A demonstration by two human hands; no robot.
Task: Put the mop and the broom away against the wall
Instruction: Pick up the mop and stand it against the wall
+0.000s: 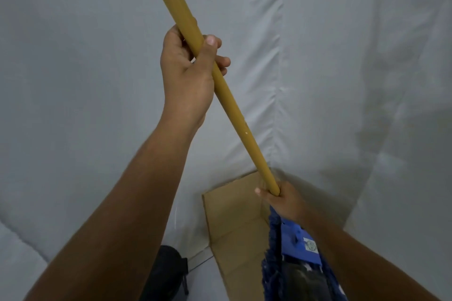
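White fabric sheeting (pixel 85 80) fills the backdrop, draped and creased, with a puckered vertical seam (pixel 278 68) running down it. Down low, a flat piece of brown cardboard (pixel 234 222) lies on the floor, tucked into the corner where the sheeting meets. Just left of the cardboard sits a dark black object (pixel 166 273), too shadowed to identify.

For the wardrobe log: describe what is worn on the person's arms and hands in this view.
Nothing is worn on either arm as far as the view shows. The left hand and the right hand are bare: no gloves, and no rings, watch or bracelet can be seen. Both forearms are uncovered down to the frame's lower edge, with no sleeve or cuff in sight. The left thumbnail is short and unpainted.
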